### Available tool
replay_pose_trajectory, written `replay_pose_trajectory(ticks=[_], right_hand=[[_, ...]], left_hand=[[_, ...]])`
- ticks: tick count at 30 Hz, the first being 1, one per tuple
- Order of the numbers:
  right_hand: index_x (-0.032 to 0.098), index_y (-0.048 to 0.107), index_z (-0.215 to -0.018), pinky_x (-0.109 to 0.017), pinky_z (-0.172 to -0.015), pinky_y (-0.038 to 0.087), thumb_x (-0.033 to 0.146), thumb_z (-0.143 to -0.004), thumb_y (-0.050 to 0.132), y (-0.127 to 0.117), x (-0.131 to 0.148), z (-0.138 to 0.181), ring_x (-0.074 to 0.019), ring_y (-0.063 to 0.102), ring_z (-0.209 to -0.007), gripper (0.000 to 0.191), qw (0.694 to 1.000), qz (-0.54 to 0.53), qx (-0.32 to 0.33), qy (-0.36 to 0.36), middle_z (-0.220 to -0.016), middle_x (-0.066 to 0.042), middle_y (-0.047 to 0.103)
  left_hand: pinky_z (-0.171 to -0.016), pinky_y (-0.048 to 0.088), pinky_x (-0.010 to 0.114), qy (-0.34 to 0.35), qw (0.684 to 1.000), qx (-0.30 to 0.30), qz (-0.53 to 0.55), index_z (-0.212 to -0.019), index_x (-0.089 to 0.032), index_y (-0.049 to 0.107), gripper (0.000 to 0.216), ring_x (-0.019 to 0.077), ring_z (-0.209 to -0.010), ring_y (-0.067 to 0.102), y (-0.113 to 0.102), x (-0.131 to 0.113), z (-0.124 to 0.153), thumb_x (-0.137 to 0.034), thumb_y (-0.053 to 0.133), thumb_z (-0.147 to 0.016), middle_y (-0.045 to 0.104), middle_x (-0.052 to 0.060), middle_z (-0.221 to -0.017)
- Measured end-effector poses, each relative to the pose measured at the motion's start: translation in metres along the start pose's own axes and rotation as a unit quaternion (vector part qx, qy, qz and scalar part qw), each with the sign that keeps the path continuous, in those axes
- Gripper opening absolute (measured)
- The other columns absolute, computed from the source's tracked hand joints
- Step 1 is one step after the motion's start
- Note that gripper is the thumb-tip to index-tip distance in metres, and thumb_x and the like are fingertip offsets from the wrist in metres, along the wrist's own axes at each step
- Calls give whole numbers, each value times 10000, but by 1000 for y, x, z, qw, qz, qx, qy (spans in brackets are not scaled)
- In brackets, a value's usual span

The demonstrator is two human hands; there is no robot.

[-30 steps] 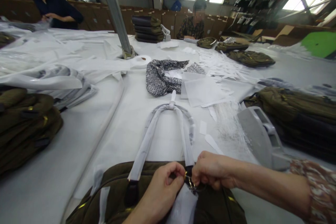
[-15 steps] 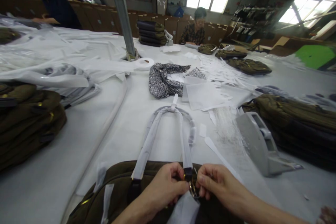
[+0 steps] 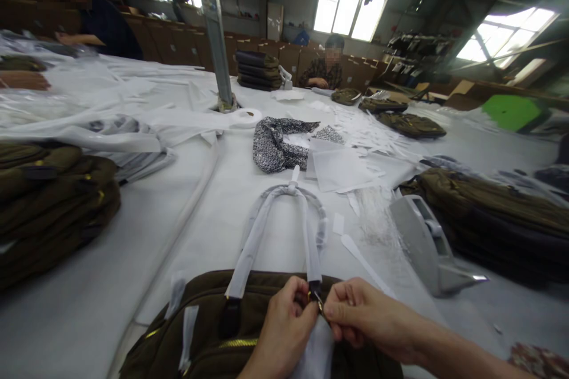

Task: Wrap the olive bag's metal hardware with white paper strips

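An olive-brown bag [image 3: 213,331] lies at the near table edge, its two handles [image 3: 284,219] wrapped in white paper and stretched away from me. My left hand [image 3: 284,331] and my right hand [image 3: 355,314] both pinch the small gold metal fitting [image 3: 316,302] at the base of the right handle. A sheet of white paper [image 3: 315,349] hangs below the fitting, between my hands. Both hands have their fingers curled tight.
A grey tape dispenser [image 3: 427,249] stands right of the handles. Stacks of olive bags lie at the left [image 3: 48,201] and right [image 3: 493,213]. A patterned cloth [image 3: 275,142], white paper sheets [image 3: 338,166] and a metal post [image 3: 217,29] are farther back. Two people sit at the far side.
The view has tilted up slightly. My hands have stayed pinched on the gold fitting and shifted a little lower in the picture.
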State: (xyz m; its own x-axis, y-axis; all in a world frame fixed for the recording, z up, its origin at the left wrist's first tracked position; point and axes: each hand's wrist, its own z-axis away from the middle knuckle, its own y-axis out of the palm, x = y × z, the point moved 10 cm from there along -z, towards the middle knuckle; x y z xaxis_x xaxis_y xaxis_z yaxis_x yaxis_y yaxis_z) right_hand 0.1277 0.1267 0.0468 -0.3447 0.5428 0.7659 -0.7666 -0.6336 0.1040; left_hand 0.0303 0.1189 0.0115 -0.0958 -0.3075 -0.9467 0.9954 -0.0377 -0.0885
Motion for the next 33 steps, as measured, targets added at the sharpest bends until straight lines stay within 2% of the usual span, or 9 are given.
replay_pose_trajectory(ticks=[4,10,13,16,19,23,27,30,33], right_hand=[[154,526,-496,-146,-312,191,197,-641,530,-6,-12,-5,-33,313,-314,151,995,48,-45,76,-413,37,477],[167,478,-340,-140,-277,169,149,-553,485,-8,-10,-7,-25,270,-255,214,979,99,-98,148,-304,45,396],[171,451,-310,-145,-279,158,141,-549,510,-7,-6,-7,-23,254,-246,248,974,104,-109,168,-287,45,387],[178,453,-317,-161,-281,172,148,-561,523,-7,2,-8,-37,268,-250,255,972,148,-115,140,-291,44,397],[178,480,-354,-175,-297,201,150,-582,490,-8,13,-10,-55,305,-271,230,958,245,-134,70,-308,43,414],[155,548,-426,-170,-343,226,141,-601,467,-8,25,-11,-77,405,-360,193,919,355,-173,-16,-353,30,452],[137,595,-486,-171,-373,235,149,-633,472,-5,28,-12,-88,454,-419,192,901,391,-187,-33,-406,14,496],[138,591,-521,-180,-388,254,167,-659,485,-4,26,-12,-95,458,-426,176,910,372,-180,-36,-414,16,490],[147,584,-692,-181,-455,339,164,-635,564,0,26,-9,-103,500,-506,62,956,244,-141,-81,-541,19,555]], left_hand=[[-496,329,206,-3,1000,27,12,-809,-138,587,125,93,-548,457,4,1,1,-214,520,-734,582,-5,-697],[-512,323,200,20,993,79,89,-942,-132,615,254,83,-557,457,7,-8,4,-130,459,-742,583,-6,-705],[-505,323,197,15,984,113,135,-992,-134,607,256,81,-550,472,10,-9,5,-203,482,-779,571,0,-714],[-494,316,174,-35,968,159,191,-1006,-137,592,280,66,-529,480,16,-3,7,-304,504,-799,565,1,-697],[-522,355,172,-64,955,192,217,-936,-124,581,281,59,-510,494,20,-1,9,-354,530,-783,560,-4,-634],[-521,386,182,-89,961,190,177,-765,-145,511,191,78,-490,524,18,8,6,-327,555,-733,539,-28,-540],[-487,388,181,-84,968,199,128,-763,-178,455,85,90,-478,522,16,11,4,-261,470,-754,510,-51,-511],[-447,358,178,-34,982,179,49,-769,-189,450,55,93,-462,500,8,3,3,-234,422,-776,488,-55,-530],[-477,364,197,45,993,103,-38,-713,-187,453,131,98,-507,506,-10,-13,3,-251,394,-811,496,-33,-602]])
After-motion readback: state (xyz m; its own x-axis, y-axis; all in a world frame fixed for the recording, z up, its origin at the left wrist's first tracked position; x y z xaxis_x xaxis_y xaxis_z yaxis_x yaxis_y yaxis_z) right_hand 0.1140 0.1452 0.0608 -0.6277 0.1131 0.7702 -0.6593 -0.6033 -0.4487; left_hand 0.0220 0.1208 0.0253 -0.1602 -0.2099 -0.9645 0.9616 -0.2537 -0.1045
